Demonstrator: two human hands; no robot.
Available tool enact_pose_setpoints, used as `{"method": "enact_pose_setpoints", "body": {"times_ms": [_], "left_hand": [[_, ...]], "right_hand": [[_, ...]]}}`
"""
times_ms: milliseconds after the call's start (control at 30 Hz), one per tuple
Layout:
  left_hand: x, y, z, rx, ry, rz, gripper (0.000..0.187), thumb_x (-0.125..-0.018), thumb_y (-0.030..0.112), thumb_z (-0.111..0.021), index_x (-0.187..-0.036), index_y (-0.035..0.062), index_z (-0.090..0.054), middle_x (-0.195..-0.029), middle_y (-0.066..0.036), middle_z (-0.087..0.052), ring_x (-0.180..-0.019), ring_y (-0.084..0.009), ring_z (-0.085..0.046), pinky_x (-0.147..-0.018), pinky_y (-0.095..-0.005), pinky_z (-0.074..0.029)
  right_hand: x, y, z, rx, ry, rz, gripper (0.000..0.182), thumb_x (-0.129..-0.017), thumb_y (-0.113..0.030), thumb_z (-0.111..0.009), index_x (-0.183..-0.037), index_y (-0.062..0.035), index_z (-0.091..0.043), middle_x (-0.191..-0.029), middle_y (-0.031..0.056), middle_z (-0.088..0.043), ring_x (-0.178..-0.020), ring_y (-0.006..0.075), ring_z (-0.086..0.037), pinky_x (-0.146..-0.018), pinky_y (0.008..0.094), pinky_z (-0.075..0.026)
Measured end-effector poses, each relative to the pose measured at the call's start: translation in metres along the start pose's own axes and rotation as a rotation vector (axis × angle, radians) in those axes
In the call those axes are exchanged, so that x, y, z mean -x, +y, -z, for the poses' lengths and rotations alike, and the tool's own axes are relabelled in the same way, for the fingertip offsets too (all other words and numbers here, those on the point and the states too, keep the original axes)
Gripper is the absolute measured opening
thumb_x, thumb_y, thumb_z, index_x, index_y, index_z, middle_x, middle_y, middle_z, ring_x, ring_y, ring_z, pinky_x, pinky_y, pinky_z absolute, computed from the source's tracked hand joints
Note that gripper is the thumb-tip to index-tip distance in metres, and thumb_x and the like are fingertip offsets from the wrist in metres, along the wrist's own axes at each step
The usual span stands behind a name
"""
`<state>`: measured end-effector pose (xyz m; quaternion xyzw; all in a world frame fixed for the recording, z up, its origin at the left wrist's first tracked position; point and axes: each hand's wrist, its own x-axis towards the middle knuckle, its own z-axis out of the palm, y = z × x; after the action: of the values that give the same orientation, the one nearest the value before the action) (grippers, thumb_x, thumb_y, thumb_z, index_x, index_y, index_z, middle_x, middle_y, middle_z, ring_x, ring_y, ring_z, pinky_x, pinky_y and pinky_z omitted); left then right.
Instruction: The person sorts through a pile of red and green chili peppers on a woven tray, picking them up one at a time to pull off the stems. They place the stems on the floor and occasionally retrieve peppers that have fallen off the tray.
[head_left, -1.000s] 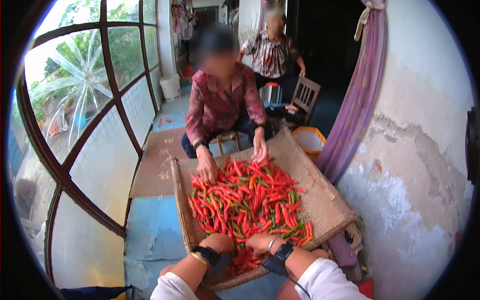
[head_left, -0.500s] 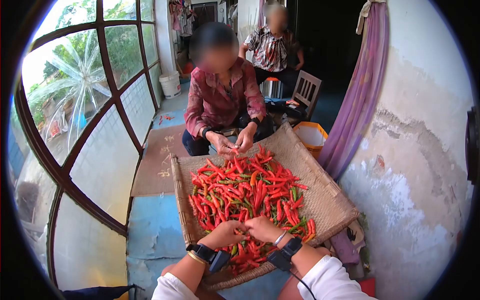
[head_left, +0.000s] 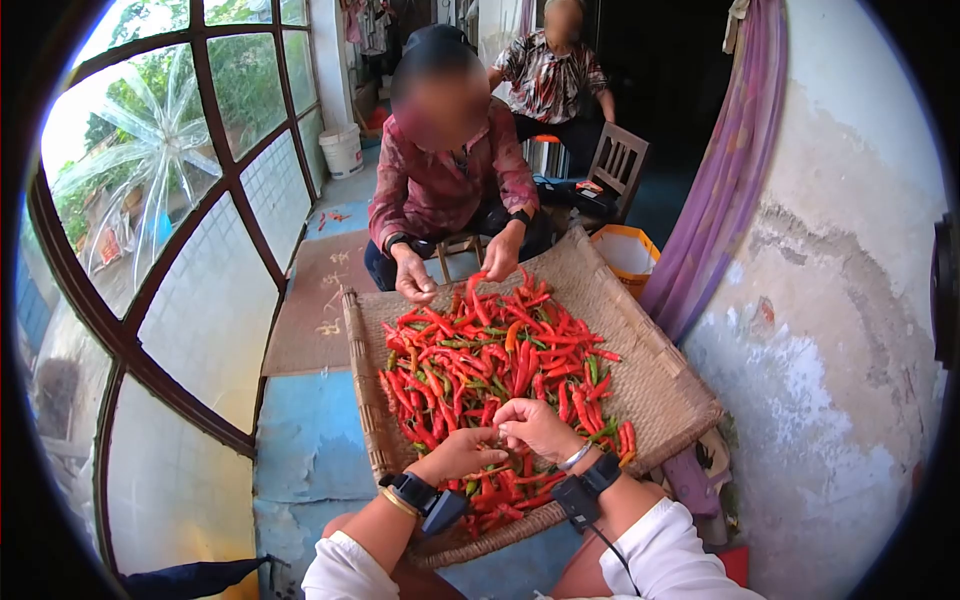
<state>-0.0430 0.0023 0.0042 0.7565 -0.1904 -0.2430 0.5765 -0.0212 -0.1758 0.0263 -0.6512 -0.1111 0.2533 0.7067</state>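
A heap of red peppers (head_left: 520, 345), with some green ones among them, lies on a woven tray (head_left: 650, 400). My left hand (head_left: 462, 452) is over the near part of the heap, its fingers curled. Close beside it on the right, my right hand (head_left: 537, 430) is bent inward with its fingertips drawn together. Whatever either hand may hold is too small or hidden to make out. Across the tray, a person in a red patterned shirt (head_left: 455, 190) has one hand on a red pepper at the heap's far edge and the other hand just left of it.
Behind sits another person (head_left: 550, 80), near a wooden chair (head_left: 620, 170). A yellow-rimmed container (head_left: 626, 255) stands beyond the tray's right side. Framed windows (head_left: 200, 290) line the left, a white bucket (head_left: 342, 150) stands farther back, and a purple curtain (head_left: 725, 190) hangs right.
My hands have moved slightly up and a little apart. The person opposite has separated their hands and lowered them toward the heap, leaning forward.
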Motion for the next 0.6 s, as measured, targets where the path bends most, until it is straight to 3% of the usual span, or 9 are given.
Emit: {"method": "enact_pose_setpoints", "body": {"times_ms": [200, 367, 567, 600], "left_hand": [[-0.001, 0.001, -0.001, 0.197, -0.063, 0.065, 0.020, -0.085, 0.017, -0.056, -0.101, 0.0038, -0.055, -0.084, 0.003, -0.057, -0.076, -0.0043, -0.050, -0.066, -0.0198, -0.042], [0.006, 0.021, 0.001, 0.131, -0.006, 0.108, 0.017, -0.086, 0.018, -0.054, -0.095, 0.0046, -0.055, -0.077, 0.003, -0.058, -0.061, -0.0014, -0.047, -0.053, -0.0173, -0.039], [0.008, 0.025, 0.001, 0.296, 0.194, 0.074, 0.015, -0.086, 0.019, -0.054, -0.094, 0.0067, -0.056, -0.074, 0.003, -0.059, -0.054, -0.0011, -0.045, -0.046, -0.0168, -0.037], [0.008, 0.024, 0.001, 0.296, 0.193, 0.075, 0.015, -0.086, 0.019, -0.054, -0.094, 0.0067, -0.056, -0.074, 0.003, -0.059, -0.054, -0.0011, -0.045, -0.046, -0.0168, -0.037]], "right_hand": [[0.004, -0.003, 0.002, -0.066, 0.050, 0.062, 0.008, -0.081, -0.002, -0.052, -0.089, -0.0018, -0.055, -0.067, 0.0000, -0.054, -0.053, 0.0048, -0.050, -0.047, 0.0180, -0.042], [0.006, -0.007, 0.001, -0.177, 0.094, 0.064, 0.011, -0.082, -0.004, -0.052, -0.092, -0.0013, -0.055, -0.068, -0.0003, -0.054, -0.053, 0.0049, -0.050, -0.047, 0.0173, -0.041], [0.000, 0.000, -0.001, -0.233, 0.165, 0.142, 0.023, -0.083, -0.007, -0.054, -0.105, 0.0001, -0.051, -0.083, 0.0018, -0.056, -0.069, 0.0063, -0.053, -0.058, 0.0185, -0.046], [-0.001, 0.005, -0.002, -0.128, 0.110, 0.149, 0.026, -0.083, -0.007, -0.054, -0.108, 0.0004, -0.050, -0.086, 0.0016, -0.055, -0.074, 0.0070, -0.053, -0.063, 0.0195, -0.046]]}}
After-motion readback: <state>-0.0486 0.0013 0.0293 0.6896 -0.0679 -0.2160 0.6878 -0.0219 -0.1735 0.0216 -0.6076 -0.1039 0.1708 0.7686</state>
